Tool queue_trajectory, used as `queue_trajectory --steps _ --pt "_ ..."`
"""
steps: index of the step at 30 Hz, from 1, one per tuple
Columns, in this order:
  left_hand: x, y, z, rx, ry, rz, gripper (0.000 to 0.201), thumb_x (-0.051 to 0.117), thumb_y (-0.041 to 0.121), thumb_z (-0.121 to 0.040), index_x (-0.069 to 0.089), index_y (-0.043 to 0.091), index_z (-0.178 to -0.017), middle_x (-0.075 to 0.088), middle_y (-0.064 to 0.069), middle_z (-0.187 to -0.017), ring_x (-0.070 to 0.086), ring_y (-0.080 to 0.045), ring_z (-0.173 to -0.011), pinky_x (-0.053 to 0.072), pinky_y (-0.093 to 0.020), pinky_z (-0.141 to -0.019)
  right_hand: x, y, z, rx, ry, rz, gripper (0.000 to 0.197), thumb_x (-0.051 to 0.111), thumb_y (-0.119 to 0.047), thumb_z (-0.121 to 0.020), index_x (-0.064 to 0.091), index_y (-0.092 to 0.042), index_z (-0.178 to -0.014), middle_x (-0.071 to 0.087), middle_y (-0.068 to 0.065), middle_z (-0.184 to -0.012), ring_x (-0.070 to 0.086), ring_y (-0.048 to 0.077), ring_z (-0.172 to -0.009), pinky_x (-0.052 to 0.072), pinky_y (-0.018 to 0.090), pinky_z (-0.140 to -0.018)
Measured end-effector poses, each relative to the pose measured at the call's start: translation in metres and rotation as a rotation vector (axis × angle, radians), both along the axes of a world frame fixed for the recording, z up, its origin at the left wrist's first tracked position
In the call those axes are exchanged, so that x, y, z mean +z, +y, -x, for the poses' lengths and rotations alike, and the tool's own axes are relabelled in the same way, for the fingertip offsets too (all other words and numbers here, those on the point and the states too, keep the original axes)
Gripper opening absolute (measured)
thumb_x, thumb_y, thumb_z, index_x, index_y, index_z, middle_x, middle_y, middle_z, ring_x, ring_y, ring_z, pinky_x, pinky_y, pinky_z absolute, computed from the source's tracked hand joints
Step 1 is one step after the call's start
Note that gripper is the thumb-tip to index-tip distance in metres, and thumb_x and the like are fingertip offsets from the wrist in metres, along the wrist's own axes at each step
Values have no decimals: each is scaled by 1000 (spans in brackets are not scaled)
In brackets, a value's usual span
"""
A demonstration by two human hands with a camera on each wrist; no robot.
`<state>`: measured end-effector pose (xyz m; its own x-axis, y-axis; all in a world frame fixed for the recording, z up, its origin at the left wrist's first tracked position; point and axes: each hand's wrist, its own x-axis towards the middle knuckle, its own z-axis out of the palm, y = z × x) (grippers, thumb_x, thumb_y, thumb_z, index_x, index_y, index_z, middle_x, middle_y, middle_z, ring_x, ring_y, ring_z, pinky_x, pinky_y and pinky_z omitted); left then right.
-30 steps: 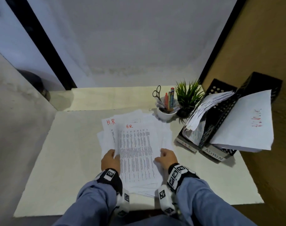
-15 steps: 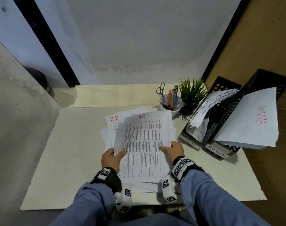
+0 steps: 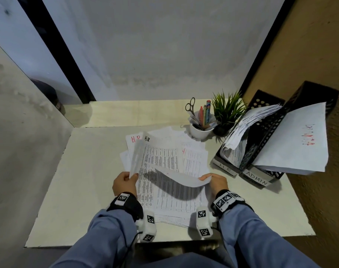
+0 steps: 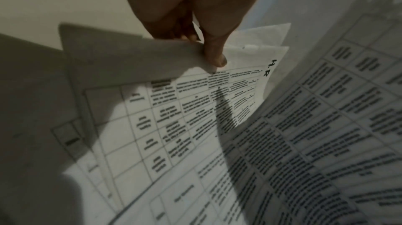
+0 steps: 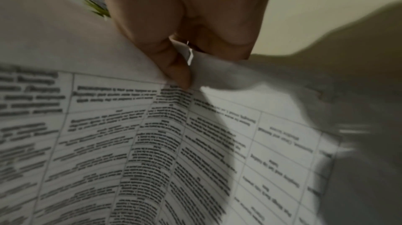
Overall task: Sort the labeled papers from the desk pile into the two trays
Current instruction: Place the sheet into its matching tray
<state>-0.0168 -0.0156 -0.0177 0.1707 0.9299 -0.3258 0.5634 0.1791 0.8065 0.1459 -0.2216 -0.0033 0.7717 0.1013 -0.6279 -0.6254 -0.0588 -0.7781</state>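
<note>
**Entry: lifted sheet over pile — risks at hand**

**Left hand** (image 3: 124,182): pinches the left edge of the lifted sheet (image 3: 176,176) between thumb and fingers; the left wrist view shows the thumb tip pressed onto the paper edge.

**Right hand** (image 3: 216,181): pinches the opposite corner of the same sheet, thumb on top, fingers curled beneath.

**Sheet:** held above the pile (image 3: 164,163), sagging in the middle and twisted, its left side standing nearly upright. Its label cannot be read from here.

**Pile:** fanned loosely on the table (image 3: 68,190), between the hands and the cup (image 3: 200,131). The exposed top page reads "HR" in black; another "HR" in red shows behind it.

**HR tray** (image 3: 225,167): black, slanted, already stuffed with curled papers, just right of the pile.

**ADMIN tray** (image 3: 256,178): touching the HR tray on its right; one large sheet lies across it and overhangs the table edge.

**Hazards, as judged:**
- Misfiling: with the label out of sight, the sheet could go to the wrong tray unless it is checked first.
- Crease or tear: two small edge pinches on a twisted, sagging sheet; pulling the hands apart may crumple it.
- Double pick: thin pages may cling, so a second one could ride along.
- Jam: the crowded HR tray may reject or buckle a limp sheet.
- Knock: a swing rightward passes near the cup and plant (image 3: 227,111).
- Slide: the overhanging ADMIN paper could slip off if its tray is bumped.
</note>
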Motion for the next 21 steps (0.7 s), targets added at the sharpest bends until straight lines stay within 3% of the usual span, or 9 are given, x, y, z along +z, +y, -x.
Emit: queue_trajectory --steps 2,3,4,5,7,10,14,17,21 --pt "6 -1 -2 -3 -3 -24 23 73 19 -79 63 6 -94 58 -6 -77 53 -26 -71 46 -33 -72 3 2 0 120 26 94 43 42 22 -69 60 -8 -44 54 4 -44 51 23 -59 44 19 -50" --pt "11 -2 -4 -9 -12 -33 24 73 19 -79 62 8 -97 61 -7 -82 57 -27 -75 47 -33 -75 5 2 0 142 41 115 37 45 21 -71 60 -5 -50 57 10 -51 55 25 -66 46 16 -53" --pt "13 -2 -5 -23 -26 -46 23 72 18 -80 61 11 -100 64 -8 -84 60 -29 -78 48 -33 -76 9 2 1 142 56 119 27 47 21 -71 61 1 -57 62 21 -64 39 18 -71 50 20 -66" --pt "16 -2 -5 -50 -39 -70 22 69 16 -82 59 12 -101 66 -9 -85 62 -29 -79 48 -34 -75 12 2 2 151 68 146 18 50 19 -71 62 7 -64 65 30 -84 42 40 -113 50 29 -81" --pt "19 -4 -4 -161 -20 -148 18 60 11 -89 56 11 -106 65 -7 -86 61 -28 -76 44 -29 -69 18 3 3 197 100 185 13 54 13 -73 61 3 -70 66 26 -101 56 37 -107 44 39 -90" --pt "21 -5 2 -342 94 -277 13 47 11 -96 55 9 -107 62 -6 -82 57 -25 -67 40 -26 -61 14 1 -1 216 165 172 19 52 13 -73 65 6 -85 59 10 -83 52 30 -94 34 54 -95" --pt "27 -8 6 -305 9 -283 20 44 7 -95 62 9 -102 64 -9 -82 53 -20 -65 39 -23 -57 2 2 0 184 145 98 23 51 20 -61 55 -2 -63 61 12 -90 54 34 -100 38 42 -95" --pt "32 -12 2 -225 -124 -186 26 41 -5 -88 62 7 -77 61 -6 -73 46 -9 -53 34 -16 -48 2 1 2 202 158 74 23 56 13 -58 62 6 -79 66 15 -98 55 35 -97 41 45 -88" --pt "27 -9 -5 -136 -219 33 33 39 -11 -83 53 10 -63 54 -3 -65 44 -20 -62 34 -23 -54 6 4 5 154 110 -10 25 56 17 -68 63 10 -91 66 19 -97 59 32 -92 45 43 -95"
